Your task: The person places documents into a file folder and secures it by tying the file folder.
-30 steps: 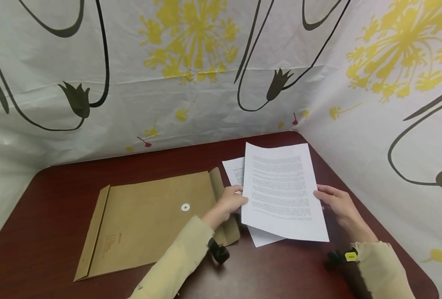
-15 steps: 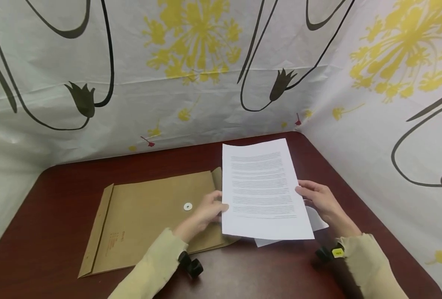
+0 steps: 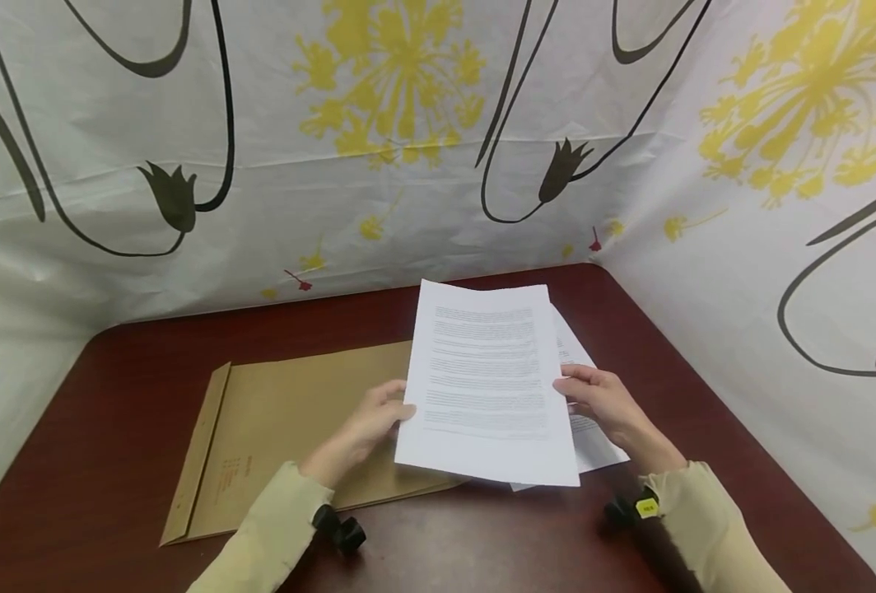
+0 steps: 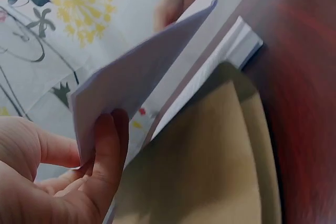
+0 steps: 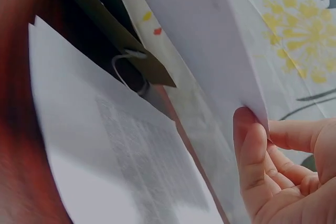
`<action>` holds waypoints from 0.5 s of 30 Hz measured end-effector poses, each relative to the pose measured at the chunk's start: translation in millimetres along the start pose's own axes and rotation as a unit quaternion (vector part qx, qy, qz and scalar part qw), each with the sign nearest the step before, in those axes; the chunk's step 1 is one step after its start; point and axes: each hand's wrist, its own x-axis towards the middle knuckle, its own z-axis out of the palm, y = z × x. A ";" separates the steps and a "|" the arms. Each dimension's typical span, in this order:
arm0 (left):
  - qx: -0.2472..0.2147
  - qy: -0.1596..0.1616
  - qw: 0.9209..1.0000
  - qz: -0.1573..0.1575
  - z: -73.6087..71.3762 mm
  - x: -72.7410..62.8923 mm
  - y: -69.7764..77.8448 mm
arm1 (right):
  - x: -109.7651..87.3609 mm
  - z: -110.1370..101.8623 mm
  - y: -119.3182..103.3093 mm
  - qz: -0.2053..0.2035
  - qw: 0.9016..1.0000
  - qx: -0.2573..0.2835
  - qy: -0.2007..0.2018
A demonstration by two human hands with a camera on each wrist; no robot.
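Note:
A printed sheet of paper [image 3: 486, 379] is raised off the table between both hands, its text side up. My left hand [image 3: 367, 424] pinches its left edge, thumb on top and fingers beneath. On the opposite edge my right hand [image 3: 612, 412] pinches it the same way. Other printed papers [image 3: 594, 441] lie on the table, partly covered by the raised sheet in the head view. The brown document envelope [image 3: 312, 420] lies flat on the left, its right end hidden behind the sheet. In the right wrist view the envelope's flap [image 5: 142, 59] stands open, with a string on it.
The dark red table [image 3: 482, 543] has rounded corners. A patterned white sheet [image 3: 408, 222] hangs as a wall behind it, and another hangs along the right side. Black wrist cameras [image 3: 340, 529] sit on both wrists.
Both hands have carried the raised paper leftward, from over the other papers to partly over the envelope's right end. More of the papers on the table shows at the right.

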 end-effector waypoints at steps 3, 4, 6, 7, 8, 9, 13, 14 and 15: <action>0.009 -0.006 1.000 0.002 -11.1 1.3 -2.1 | -3.9 5.3 1.8 0.009 1.000 0.016 -0.022; 0.011 -0.011 1.000 0.002 -14.9 2.3 -3.0 | -5.1 6.9 2.5 0.013 0.999 0.024 -0.031; 0.015 -0.022 1.000 0.004 -22.5 4.0 -4.2 | -7.3 10.3 3.6 0.020 0.998 0.040 -0.047; 0.016 -0.029 0.999 0.006 -26.3 4.7 -4.4 | -8.1 11.9 3.9 0.022 0.997 0.048 -0.055; 0.019 -0.038 0.999 0.009 -30.1 5.2 -4.6 | -8.5 13.2 4.3 0.026 0.996 0.055 -0.062; 0.021 -0.048 0.999 0.013 -33.5 5.4 -4.3 | -8.5 14.5 4.5 0.030 0.996 0.060 -0.065; 0.027 -0.102 0.994 0.020 -46.5 6.6 -3.3 | -6.4 17.5 4.4 0.041 0.995 0.068 -0.061; 0.027 -0.117 0.993 0.018 -49.4 7.3 -3.3 | -5.7 17.7 4.3 0.042 0.995 0.070 -0.054; 0.028 -0.127 0.991 0.011 -51.9 8.1 -3.0 | -5.0 17.9 4.2 0.043 0.995 0.073 -0.045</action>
